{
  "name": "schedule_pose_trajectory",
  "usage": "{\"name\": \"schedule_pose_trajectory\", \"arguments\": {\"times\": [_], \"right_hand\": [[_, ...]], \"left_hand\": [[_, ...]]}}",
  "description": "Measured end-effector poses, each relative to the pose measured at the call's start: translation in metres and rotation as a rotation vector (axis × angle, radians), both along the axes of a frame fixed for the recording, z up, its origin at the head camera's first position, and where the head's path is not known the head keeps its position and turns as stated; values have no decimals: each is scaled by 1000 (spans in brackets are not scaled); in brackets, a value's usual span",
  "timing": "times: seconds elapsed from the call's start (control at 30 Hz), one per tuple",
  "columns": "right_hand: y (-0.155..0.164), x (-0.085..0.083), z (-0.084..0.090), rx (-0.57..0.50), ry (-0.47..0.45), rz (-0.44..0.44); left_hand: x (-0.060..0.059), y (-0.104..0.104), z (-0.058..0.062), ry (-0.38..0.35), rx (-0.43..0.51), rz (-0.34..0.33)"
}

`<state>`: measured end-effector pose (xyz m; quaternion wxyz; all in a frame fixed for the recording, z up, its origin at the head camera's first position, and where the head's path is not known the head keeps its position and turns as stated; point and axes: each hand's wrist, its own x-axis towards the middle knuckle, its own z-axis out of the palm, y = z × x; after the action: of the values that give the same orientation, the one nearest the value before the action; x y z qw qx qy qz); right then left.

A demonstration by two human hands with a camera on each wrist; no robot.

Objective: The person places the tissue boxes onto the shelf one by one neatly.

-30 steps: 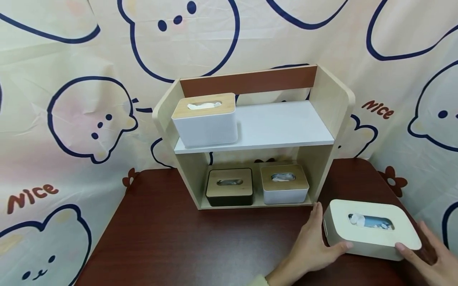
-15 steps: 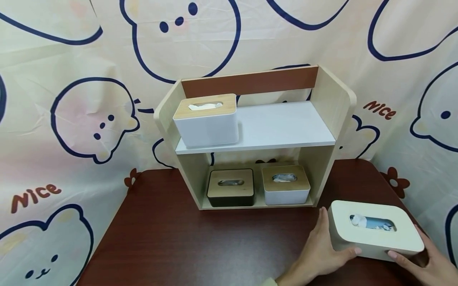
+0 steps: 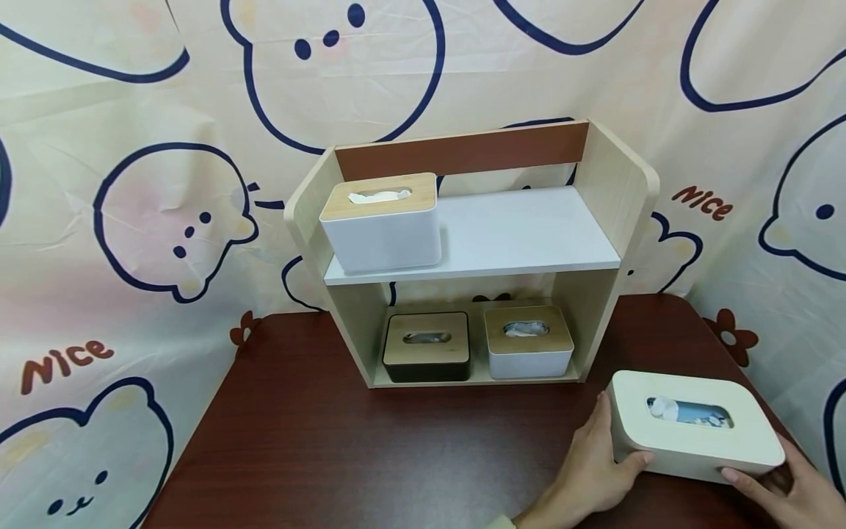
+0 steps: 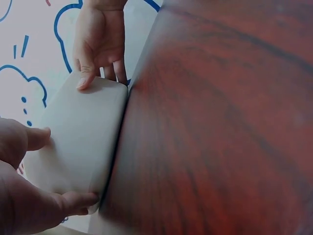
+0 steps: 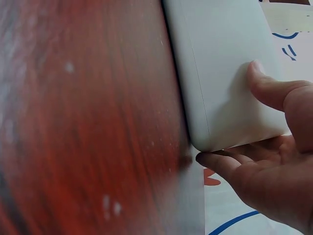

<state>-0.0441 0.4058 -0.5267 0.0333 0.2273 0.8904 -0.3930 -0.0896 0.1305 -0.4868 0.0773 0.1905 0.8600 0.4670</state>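
A cream tissue box point(image 3: 697, 426) with an oval slot, blue packaging showing inside, sits on the table at the right front of the shelf. My left hand point(image 3: 591, 466) holds its left end, thumb on the front face and fingers along the side. At the opposite end my right hand point(image 3: 793, 481) grips the corner, its thumb against the front and its other fingers partly hidden behind the end. In the left wrist view both hands frame the cream box point(image 4: 80, 132). The right wrist view has the right thumb point(image 5: 266, 88) pressed flat on the front face.
A two-tier shelf point(image 3: 529, 228) stands at the back of the dark wood table point(image 3: 396, 455). A white tissue box point(image 3: 386, 239) with a wooden lid is on its upper left. Below are a black tissue box point(image 3: 426, 371) and a smaller white one point(image 3: 529, 364). Printed cloth hangs behind.
My right hand has moved in against the box's right end, its thumb dropping from the top edge to the front face. The left hand shifted slightly right with its fingers. The box hardly moved.
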Motion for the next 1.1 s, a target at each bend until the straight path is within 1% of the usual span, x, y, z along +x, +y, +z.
{"name": "schedule_pose_trajectory", "arguments": {"times": [0.2, 0.33, 0.4, 0.57, 0.6, 0.77, 1.0, 1.1], "right_hand": [[-2, 3, -6, 8, 91, -13], [-3, 5, -7, 10, 138, 16], [-2, 5, -6, 28, 140, 47], [0, 5, -4, 93, 111, 114], [0, 4, -4, 100, 109, 120], [-5, 5, -2, 125, 96, 133], [-27, 7, 12, 160, 93, 158], [-37, 6, 21, 183, 87, 180]], "left_hand": [[-1, -2, 0, 21, -5, -17], [-1, -4, 0, 46, -11, -22], [-2, -6, 0, 53, -7, -27], [-2, -11, 2, 27, 13, -22], [-2, -13, 3, 22, 17, -19], [-4, -23, 6, 48, 32, -18], [-6, -43, 10, 73, 104, -25], [-6, -53, 14, 53, 136, -25]]}}
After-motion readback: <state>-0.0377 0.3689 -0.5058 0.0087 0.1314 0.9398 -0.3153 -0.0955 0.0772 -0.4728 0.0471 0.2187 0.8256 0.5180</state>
